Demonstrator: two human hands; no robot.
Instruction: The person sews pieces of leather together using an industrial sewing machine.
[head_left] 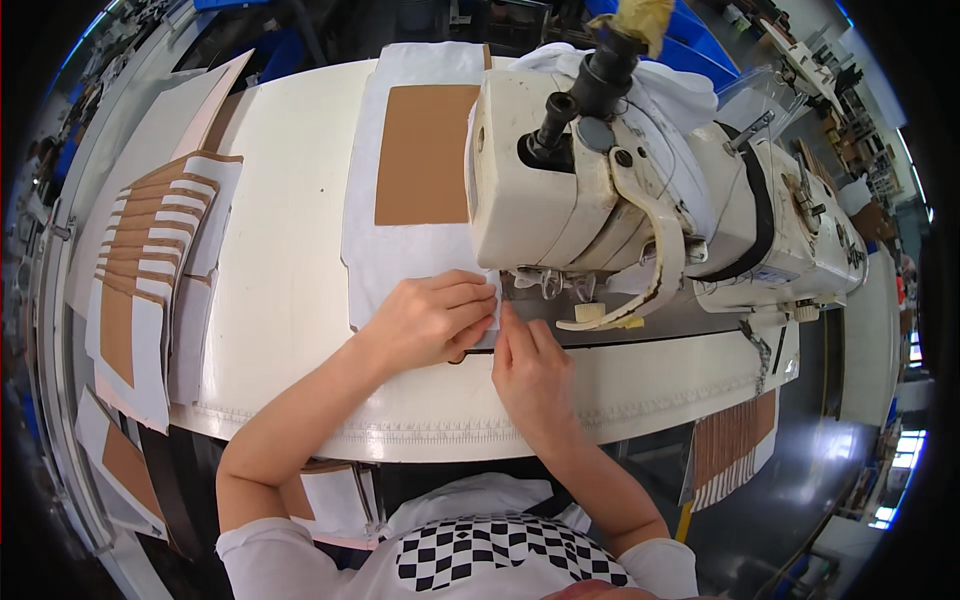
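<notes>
A white, flexible panel (392,255) with a brown rectangular patch (425,150) lies on the pale table, partly under the head of a sewing machine (525,190). My left hand (430,322) has its fingers curled in and closed at the panel's near right corner. Just right of it, my right hand (532,375) pinches the same edge between thumb and fingers. Both sets of fingertips almost meet, slightly left of the machine's needle area. My fingers cover most of that corner. Whether the panel is cloth or another sheet material I cannot tell.
A fanned stack of brown-and-white panels (150,270) lies at the table's left end. More striped pieces (735,450) hang below the right front edge. A curved white lever (665,245) juts from the machine. A ruler strip (400,437) runs along the table's near edge.
</notes>
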